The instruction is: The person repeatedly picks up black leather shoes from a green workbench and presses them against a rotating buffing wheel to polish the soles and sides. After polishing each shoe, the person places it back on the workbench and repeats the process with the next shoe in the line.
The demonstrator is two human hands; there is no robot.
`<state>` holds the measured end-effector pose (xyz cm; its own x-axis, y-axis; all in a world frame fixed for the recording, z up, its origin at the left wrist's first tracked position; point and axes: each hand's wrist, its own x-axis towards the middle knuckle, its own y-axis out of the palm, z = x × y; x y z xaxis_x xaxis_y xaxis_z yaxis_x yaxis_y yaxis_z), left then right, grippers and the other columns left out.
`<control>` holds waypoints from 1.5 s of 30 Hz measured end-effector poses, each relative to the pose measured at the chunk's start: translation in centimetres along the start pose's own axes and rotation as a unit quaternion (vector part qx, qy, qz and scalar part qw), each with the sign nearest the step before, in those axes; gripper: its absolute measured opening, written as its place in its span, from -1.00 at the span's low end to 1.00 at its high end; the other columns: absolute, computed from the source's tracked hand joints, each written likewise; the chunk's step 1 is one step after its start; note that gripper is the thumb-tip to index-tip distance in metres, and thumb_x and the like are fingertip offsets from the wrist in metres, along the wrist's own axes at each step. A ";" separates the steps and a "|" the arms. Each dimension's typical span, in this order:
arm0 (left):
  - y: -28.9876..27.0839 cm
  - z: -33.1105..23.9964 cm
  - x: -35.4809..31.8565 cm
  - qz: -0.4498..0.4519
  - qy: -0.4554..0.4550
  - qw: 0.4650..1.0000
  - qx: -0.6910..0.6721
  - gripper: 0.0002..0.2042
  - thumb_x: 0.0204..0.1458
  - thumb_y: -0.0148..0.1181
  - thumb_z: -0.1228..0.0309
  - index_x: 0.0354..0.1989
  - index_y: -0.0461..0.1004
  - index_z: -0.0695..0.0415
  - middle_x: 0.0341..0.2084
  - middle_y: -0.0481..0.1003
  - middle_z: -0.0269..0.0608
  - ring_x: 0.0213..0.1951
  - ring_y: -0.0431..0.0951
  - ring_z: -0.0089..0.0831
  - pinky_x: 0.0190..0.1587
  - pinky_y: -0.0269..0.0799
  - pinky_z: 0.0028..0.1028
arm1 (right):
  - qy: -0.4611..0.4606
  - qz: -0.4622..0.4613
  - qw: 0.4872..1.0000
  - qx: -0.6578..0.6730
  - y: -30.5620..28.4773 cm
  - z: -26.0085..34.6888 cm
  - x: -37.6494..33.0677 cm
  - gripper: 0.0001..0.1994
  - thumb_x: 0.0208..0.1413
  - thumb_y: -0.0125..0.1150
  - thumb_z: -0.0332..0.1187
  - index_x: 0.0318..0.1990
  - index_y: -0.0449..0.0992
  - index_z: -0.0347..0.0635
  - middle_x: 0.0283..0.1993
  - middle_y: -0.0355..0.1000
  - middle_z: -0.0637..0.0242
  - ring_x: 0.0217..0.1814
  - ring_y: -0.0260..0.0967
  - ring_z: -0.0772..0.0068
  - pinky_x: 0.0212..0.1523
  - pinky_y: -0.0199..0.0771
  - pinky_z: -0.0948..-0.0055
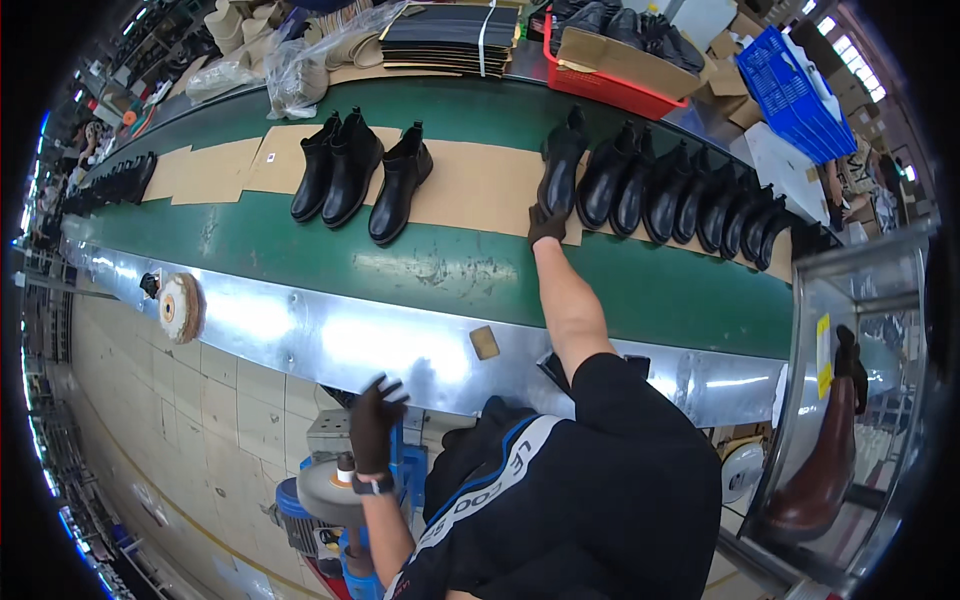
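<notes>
My right hand, in a dark glove, reaches over the green conveyor belt and grips the toe of a black ankle boot. This boot stands upright on brown cardboard at the left end of a row of black boots. My left hand, also gloved, hangs empty over the near side of the bench, fingers apart. Just below it is a grinding machine with a grey wheel. Three more black boots stand on the cardboard to the left.
A metal ledge runs along the belt, with a small tan block and a white buffing wheel on it. A red crate and a blue crate stand behind. At right, a clear-sided case holds a brown boot.
</notes>
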<state>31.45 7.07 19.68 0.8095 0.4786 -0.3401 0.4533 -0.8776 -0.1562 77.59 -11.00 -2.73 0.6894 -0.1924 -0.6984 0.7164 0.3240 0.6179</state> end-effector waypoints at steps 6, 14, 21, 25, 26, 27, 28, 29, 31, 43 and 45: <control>4.1 8.4 -6.5 -0.100 -0.253 0.913 -0.304 -0.55 0.20 -0.02 0.22 0.18 0.26 0.24 -0.04 0.49 -0.03 -0.16 0.58 -0.24 -0.22 0.51 -0.43 | 0.267 0.023 0.949 -0.167 -3.2 -9.0 -3.4 -0.63 0.16 0.14 -0.26 0.06 0.33 -0.22 -0.30 0.43 0.07 -0.35 0.42 0.10 -0.35 0.51 0.15; 3.0 5.7 -7.1 -0.176 -0.213 0.931 -0.238 -0.61 0.26 -0.12 0.26 0.18 0.28 0.21 -0.04 0.50 -0.05 -0.13 0.60 -0.31 -0.21 0.52 -0.49 | -0.118 0.308 0.755 -0.566 8.0 -27.3 -8.9 0.11 -0.46 0.61 0.00 0.27 0.08 -0.30 0.14 0.31 -0.02 0.17 0.32 0.10 0.21 0.30 0.21; 2.1 4.9 -8.5 -0.287 -0.162 0.899 -0.289 -0.63 0.25 -0.07 0.31 0.17 0.29 0.21 0.00 0.48 -0.05 -0.07 0.58 -0.33 -0.17 0.53 -0.45 | -0.090 0.339 0.799 -0.489 7.1 -25.8 -10.7 -0.24 -0.31 0.48 -0.15 0.08 0.38 -0.41 0.14 0.37 -0.02 0.21 0.31 0.05 0.22 0.30 0.24; 2.8 5.1 -4.5 -0.225 -0.056 0.901 -0.368 -0.60 0.19 0.03 0.39 0.20 0.29 0.19 0.17 0.30 -0.03 0.10 0.45 -0.21 0.00 0.50 -0.29 | -0.079 0.510 0.703 -0.489 1.4 -17.9 -18.6 -0.44 -0.02 0.32 -0.34 0.14 0.34 -0.42 0.17 0.35 0.13 0.20 0.27 0.25 0.25 0.22 0.31; 2.6 4.7 -3.4 -0.215 -0.027 0.888 -0.406 -0.58 0.16 0.07 0.43 0.21 0.29 0.18 0.21 0.25 -0.03 0.12 0.43 -0.19 0.03 0.50 -0.26 | -0.099 0.569 0.649 -0.496 -1.0 -15.1 -21.7 -0.47 -0.02 0.32 -0.36 0.11 0.36 -0.40 0.15 0.35 0.14 0.18 0.28 0.30 0.24 0.23 0.32; 2.4 4.8 -2.8 -0.201 0.000 0.874 -0.443 -0.56 0.14 0.10 0.47 0.22 0.28 0.17 0.26 0.21 -0.03 0.14 0.42 -0.17 0.05 0.49 -0.24 | 0.023 0.565 0.673 -0.477 -2.1 -12.3 -25.8 -0.47 -0.04 0.35 -0.38 0.11 0.36 -0.36 0.13 0.35 0.19 0.16 0.28 0.33 0.21 0.26 0.33; 2.2 4.7 -2.3 -0.118 0.032 0.858 -0.498 -0.53 0.17 0.05 0.43 0.28 0.19 0.18 0.27 0.19 -0.01 0.14 0.42 -0.14 0.09 0.46 -0.17 | 0.030 0.573 0.650 -0.498 -4.0 -9.4 -29.0 -0.56 -0.01 0.32 -0.39 0.04 0.40 -0.34 0.06 0.36 0.21 0.12 0.29 0.37 0.17 0.29 0.35; 1.9 4.8 -1.9 -0.036 0.051 0.835 -0.547 -0.49 0.21 0.00 0.40 0.33 0.10 0.18 0.28 0.17 0.01 0.13 0.42 -0.10 0.13 0.43 -0.11 | 0.039 0.580 0.626 -0.520 -5.4 -6.7 -31.9 -0.65 0.02 0.29 -0.39 -0.03 0.45 -0.32 -0.01 0.37 0.24 0.08 0.30 0.41 0.14 0.33 0.37; 1.3 5.0 -2.3 0.138 -0.006 0.753 -0.643 -0.46 0.20 0.00 0.24 0.28 0.15 0.27 0.20 0.29 0.06 0.12 0.44 -0.09 0.17 0.38 -0.11 | 0.018 0.604 0.427 -0.673 -5.8 -0.1 -38.0 -0.53 -0.06 0.41 -0.30 0.00 0.44 -0.28 0.00 0.40 0.21 0.06 0.34 0.38 0.11 0.37 0.33; -4.7 12.1 -16.4 0.038 -0.028 0.926 -0.374 -0.65 0.23 -0.02 0.31 0.10 0.39 0.28 -0.08 0.52 -0.07 -0.03 0.52 -0.40 0.04 0.48 -0.42 | 0.138 0.835 -0.209 -0.489 0.9 6.6 -55.6 0.08 -0.46 0.47 -0.43 0.39 0.05 0.01 0.36 0.06 -0.03 0.35 0.11 -0.02 0.33 0.15 0.22; -5.5 14.0 -19.4 -0.031 0.037 0.972 -0.228 -0.65 0.25 -0.04 0.26 0.08 0.43 0.21 -0.13 0.56 -0.13 -0.03 0.53 -0.41 0.01 0.48 -0.45 | 0.164 0.815 -0.226 -0.508 -1.2 6.0 -56.0 0.08 -0.41 0.47 -0.40 0.41 0.01 0.03 0.36 0.08 -0.02 0.34 0.14 0.05 0.32 0.16 0.23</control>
<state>8.02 2.22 14.13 0.7924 0.5453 -0.2734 0.6067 -0.7513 0.2598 38.79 -6.14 37.77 -0.7277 0.5979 -0.3361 -0.4118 -0.7727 -0.4830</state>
